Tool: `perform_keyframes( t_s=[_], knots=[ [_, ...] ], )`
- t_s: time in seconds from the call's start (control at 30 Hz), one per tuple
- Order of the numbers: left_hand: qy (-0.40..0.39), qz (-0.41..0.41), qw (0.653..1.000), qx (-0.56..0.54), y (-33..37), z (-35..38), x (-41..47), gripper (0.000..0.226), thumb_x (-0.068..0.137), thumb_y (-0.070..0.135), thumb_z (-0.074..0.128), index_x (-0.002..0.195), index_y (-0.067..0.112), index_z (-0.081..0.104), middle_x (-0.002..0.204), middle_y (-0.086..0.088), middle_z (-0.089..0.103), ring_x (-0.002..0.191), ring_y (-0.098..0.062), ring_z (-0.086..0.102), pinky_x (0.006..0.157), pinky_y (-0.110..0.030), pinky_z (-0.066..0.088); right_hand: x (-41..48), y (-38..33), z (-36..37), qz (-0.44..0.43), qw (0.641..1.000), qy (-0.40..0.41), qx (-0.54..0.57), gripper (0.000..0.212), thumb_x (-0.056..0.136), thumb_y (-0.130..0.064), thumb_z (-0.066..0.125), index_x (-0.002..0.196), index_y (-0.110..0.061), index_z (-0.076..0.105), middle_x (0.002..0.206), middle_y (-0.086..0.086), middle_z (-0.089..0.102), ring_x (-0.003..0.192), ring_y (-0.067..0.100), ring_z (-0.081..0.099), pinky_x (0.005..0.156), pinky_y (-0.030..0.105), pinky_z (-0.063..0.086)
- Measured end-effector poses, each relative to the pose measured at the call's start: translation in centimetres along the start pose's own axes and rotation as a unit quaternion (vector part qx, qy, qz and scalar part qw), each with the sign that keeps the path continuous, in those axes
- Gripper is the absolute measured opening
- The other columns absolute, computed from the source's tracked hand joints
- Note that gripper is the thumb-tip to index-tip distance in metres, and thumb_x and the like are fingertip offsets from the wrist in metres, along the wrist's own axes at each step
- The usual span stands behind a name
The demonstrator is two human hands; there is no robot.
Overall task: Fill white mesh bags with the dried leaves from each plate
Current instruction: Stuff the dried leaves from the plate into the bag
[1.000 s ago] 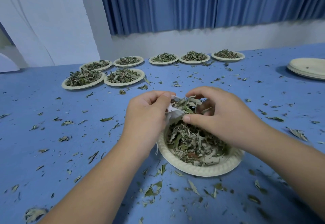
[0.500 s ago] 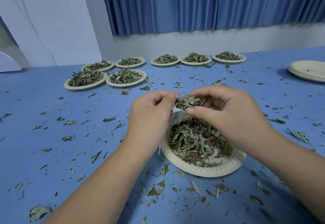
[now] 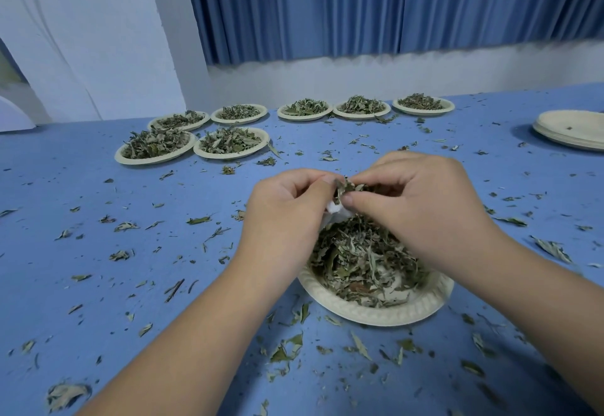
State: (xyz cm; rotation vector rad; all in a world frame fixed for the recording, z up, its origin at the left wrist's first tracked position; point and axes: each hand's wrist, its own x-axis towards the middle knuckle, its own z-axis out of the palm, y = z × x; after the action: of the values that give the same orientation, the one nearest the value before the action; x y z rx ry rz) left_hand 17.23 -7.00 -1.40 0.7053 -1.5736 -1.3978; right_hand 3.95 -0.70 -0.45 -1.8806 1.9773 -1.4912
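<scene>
Your left hand sits over the near plate's far-left edge. Fingers curled, pinching the white bag at its mouth, probably to hold it open above the plate so spills drop back in.

Your right hand, over the plate's far side, has thumb and fingertips closed on a tuft at the bag's mouth.

Bag mostly hidden between the hands; fill level cannot be told.

A heap of leaves lies on the plate.

Beyond the plate: seven full plates. Far right of it: a stack of empty plates.

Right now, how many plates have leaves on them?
8: one near plate, two mid-left plates, five back-row plates. The stacked plates far right aren't counted; none look hidden.
</scene>
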Motion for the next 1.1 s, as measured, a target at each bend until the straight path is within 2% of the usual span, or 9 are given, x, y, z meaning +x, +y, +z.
perform_keyframes(
  t_s=[0.17, 0.33, 0.5, 0.6, 0.7, 0.83, 0.93, 1.0, 1.1],
  knots=[
    [-0.003, -0.008, 1.0, -0.01, -0.1, 0.1, -0.1, 0.02, 0.096, 0.01, 0.056, 0.084, 0.009, 0.072, 0.037, 0.01, 0.042, 0.029, -0.001, 0.035, 0.035, -0.011, 0.028, 0.2, -0.7, 0.1, -0.049, 0.99, -0.038, -0.123, 0.006, 0.077, -0.018, 0.074, 0.079, -0.018, 0.079, 0.071, 0.0, 0.063, 0.07, 0.009, 0.053, 0.07, 0.027, 0.04],
    [0.013, -0.008, 0.999, -0.051, 0.1, -0.1, 0.1, 0.02, 0.096, 0.006, 0.054, 0.084, 0.006, 0.07, 0.038, 0.01, 0.045, 0.03, 0.0, 0.039, 0.036, -0.01, 0.033, -0.1, -1.1, -0.2, -0.045, 0.991, -0.072, -0.099, 0.017, 0.084, -0.023, 0.069, 0.1, -0.025, 0.075, 0.076, -0.013, 0.06, 0.074, -0.001, 0.054, 0.068, 0.007, 0.036],
    [0.001, -0.015, 0.999, -0.031, -0.2, -0.2, 0.2, 0.02, 0.096, 0.011, 0.055, 0.087, 0.008, 0.072, 0.039, 0.011, 0.045, 0.031, -0.002, 0.034, 0.036, -0.013, 0.027, 0.1, -1.5, -0.1, -0.024, 0.997, -0.008, -0.066, 0.006, 0.077, -0.018, 0.075, 0.079, -0.024, 0.076, 0.063, -0.016, 0.063, 0.071, 0.003, 0.058, 0.064, 0.013, 0.042],
    [-0.009, -0.015, 0.999, -0.038, -0.1, -0.3, 0.2, 0.02, 0.096, 0.011, 0.054, 0.089, 0.007, 0.072, 0.041, 0.01, 0.049, 0.032, -0.001, 0.035, 0.037, -0.013, 0.027, 0.4, -1.8, 0.2, -0.049, 0.989, -0.02, -0.141, 0.008, 0.079, -0.013, 0.07, 0.075, -0.017, 0.076, 0.067, -0.001, 0.065, 0.068, 0.012, 0.056, 0.067, 0.022, 0.04],
    [-0.004, -0.017, 0.998, -0.058, 0.0, -0.4, 0.2, 0.019, 0.096, 0.009, 0.055, 0.09, 0.004, 0.072, 0.045, 0.005, 0.052, 0.031, -0.001, 0.038, 0.037, -0.012, 0.029, 0.6, -1.8, 0.2, -0.076, 0.978, -0.067, -0.184, 0.013, 0.085, -0.018, 0.064, 0.084, -0.013, 0.076, 0.076, 0.005, 0.066, 0.074, 0.015, 0.056, 0.073, 0.029, 0.039],
    [0.023, -0.013, 0.998, -0.056, 0.0, -0.7, 0.6, 0.021, 0.096, 0.01, 0.055, 0.087, 0.008, 0.073, 0.043, 0.008, 0.041, 0.032, -0.003, 0.035, 0.038, -0.014, 0.028, 0.4, -1.9, -0.4, -0.067, 0.986, -0.099, -0.118, 0.023, 0.087, -0.015, 0.065, 0.104, -0.028, 0.071, 0.081, -0.014, 0.068, 0.071, 0.0, 0.059, 0.076, 0.017, 0.044],
    [0.028, -0.002, 0.999, -0.033, -0.1, -0.7, 0.6, 0.026, 0.095, 0.012, 0.057, 0.077, 0.017, 0.075, 0.044, 0.009, 0.041, 0.034, -0.005, 0.032, 0.04, -0.015, 0.027, 0.5, -1.8, -0.4, -0.059, 0.994, -0.076, -0.045, 0.031, 0.084, -0.007, 0.068, 0.091, -0.035, 0.058, 0.07, -0.011, 0.069, 0.064, -0.001, 0.065, 0.068, 0.022, 0.052],
    [0.023, 0.006, 0.999, -0.035, -0.1, -0.7, 0.5, 0.022, 0.096, 0.011, 0.056, 0.082, 0.012, 0.073, 0.041, 0.014, 0.045, 0.032, 0.0, 0.036, 0.038, -0.012, 0.031, 0.9, -1.5, -0.2, -0.048, 0.996, -0.071, -0.02, 0.033, 0.08, -0.009, 0.072, 0.089, -0.032, 0.049, 0.071, -0.012, 0.069, 0.062, 0.002, 0.066, 0.064, 0.024, 0.053],
    [0.016, 0.002, 0.998, -0.063, 0.1, -0.8, 0.4, 0.02, 0.097, 0.008, 0.054, 0.088, 0.004, 0.071, 0.043, 0.012, 0.05, 0.03, 0.0, 0.04, 0.036, -0.01, 0.031, 1.7, -1.0, -0.1, -0.002, 0.996, -0.073, 0.044, 0.037, 0.071, -0.016, 0.081, 0.089, -0.028, 0.051, 0.071, -0.01, 0.069, 0.059, 0.006, 0.06, 0.06, 0.025, 0.05]
  ],
)
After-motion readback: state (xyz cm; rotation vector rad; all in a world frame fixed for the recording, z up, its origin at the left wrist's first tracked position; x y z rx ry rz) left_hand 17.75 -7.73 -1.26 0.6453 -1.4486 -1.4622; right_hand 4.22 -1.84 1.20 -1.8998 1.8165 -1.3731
